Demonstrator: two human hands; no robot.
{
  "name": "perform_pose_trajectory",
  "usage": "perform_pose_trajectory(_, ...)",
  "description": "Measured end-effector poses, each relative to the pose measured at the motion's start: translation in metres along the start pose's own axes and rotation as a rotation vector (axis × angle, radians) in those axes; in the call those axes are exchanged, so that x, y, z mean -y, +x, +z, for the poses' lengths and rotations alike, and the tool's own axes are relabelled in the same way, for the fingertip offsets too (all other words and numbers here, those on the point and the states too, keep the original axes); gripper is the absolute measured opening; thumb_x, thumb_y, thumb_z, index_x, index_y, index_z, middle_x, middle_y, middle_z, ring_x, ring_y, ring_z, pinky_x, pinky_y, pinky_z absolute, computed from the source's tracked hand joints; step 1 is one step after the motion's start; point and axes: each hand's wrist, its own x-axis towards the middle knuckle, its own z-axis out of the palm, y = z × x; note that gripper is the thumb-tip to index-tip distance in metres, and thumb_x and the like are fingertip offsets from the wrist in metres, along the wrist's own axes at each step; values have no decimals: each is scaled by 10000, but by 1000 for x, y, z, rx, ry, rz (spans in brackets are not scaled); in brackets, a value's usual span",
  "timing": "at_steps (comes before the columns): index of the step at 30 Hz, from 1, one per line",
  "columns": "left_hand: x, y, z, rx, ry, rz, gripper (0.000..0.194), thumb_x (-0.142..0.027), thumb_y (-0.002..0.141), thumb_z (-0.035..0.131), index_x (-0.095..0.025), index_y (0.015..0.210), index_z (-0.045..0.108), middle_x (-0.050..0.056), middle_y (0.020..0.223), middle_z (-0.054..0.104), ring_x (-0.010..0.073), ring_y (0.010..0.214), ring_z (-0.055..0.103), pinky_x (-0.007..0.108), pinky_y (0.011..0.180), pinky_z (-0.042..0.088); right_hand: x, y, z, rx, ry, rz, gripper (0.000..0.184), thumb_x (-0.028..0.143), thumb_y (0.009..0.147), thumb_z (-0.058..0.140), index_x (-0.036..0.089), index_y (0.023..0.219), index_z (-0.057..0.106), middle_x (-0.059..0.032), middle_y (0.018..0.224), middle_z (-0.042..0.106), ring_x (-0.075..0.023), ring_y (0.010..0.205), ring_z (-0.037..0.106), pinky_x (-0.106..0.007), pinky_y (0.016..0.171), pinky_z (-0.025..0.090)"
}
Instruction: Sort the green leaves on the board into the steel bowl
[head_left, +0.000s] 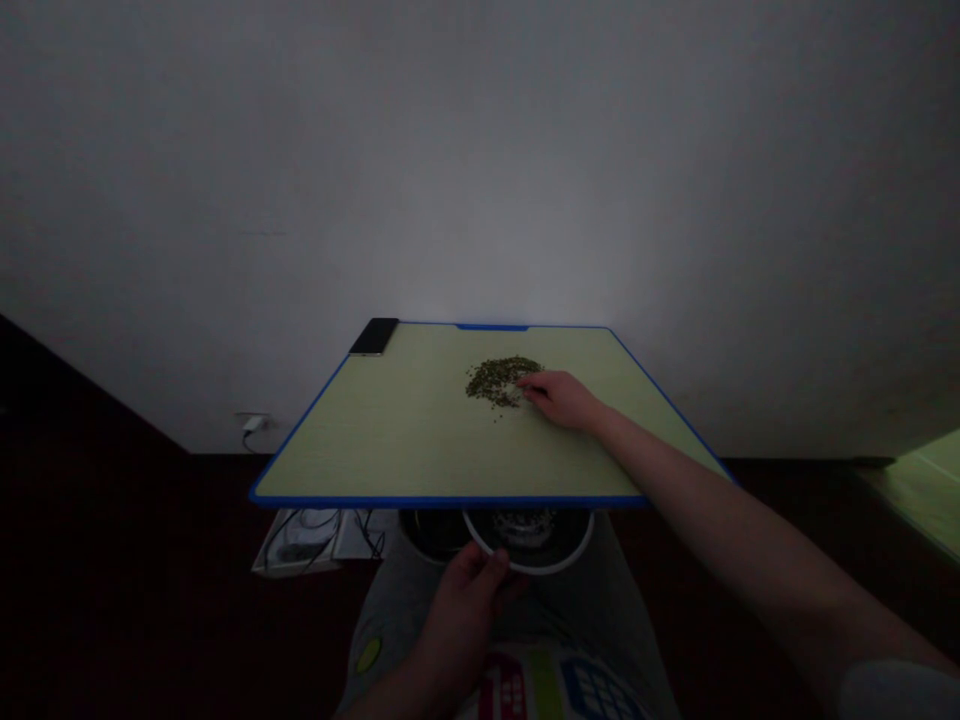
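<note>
A loose pile of small greenish-brown seeds [496, 380] is spread on the pale tabletop [420, 440] with a blue edge. At the pile's right side is my right hand [561, 397], its thumb and index finger drawn together among the seeds. Whatever is between those fingertips is too small to make out. Below the table's front edge, my left hand [466, 605] grips the near rim of a white-rimmed bowl [551, 568]. Small grains show inside that bowl, and the table edge hides its far part. A second, dark bowl [420, 540] sits to its left, partly covered.
A black phone [373, 337] lies at the table's far left corner, and a wall rises behind. Open white boxes [300, 545] with cables are on the floor at left. A white charger [253, 424] is plugged into the wall. My legs [630, 610] are under the table.
</note>
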Motion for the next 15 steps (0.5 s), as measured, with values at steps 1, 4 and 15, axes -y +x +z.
perform_pose_trajectory(1, 1, 0, -1, 0, -3, 2, 236, -330, 710, 764, -178, 887, 731, 86, 982, 772, 234, 954, 694, 393, 921, 522, 0, 0, 0, 4, 8, -9, 303, 214, 902, 503, 213, 1145, 683, -72, 1174, 690, -228, 1093, 629, -366, 942, 472)
perform_pose_trajectory(4, 2, 1, -2, 5, -8, 2, 243, -326, 705, 771, -170, 888, 732, 88, 969, 773, 232, 942, 696, 387, 908, 530, 0, 0, 0, 24, 25, -30, 294, 220, 901, 504, 221, 1130, 688, -70, 1148, 700, -223, 1059, 639, -365, 926, 475)
perform_pose_trajectory(15, -1, -2, 1, 23, 0, 1, 228, -323, 731, 749, -158, 887, 727, 100, 987, 775, 252, 974, 698, 396, 932, 518, 2, -2, -1, 70, 107, -113, 298, 221, 898, 505, 188, 1127, 692, -76, 1070, 721, -201, 996, 651, -321, 881, 474)
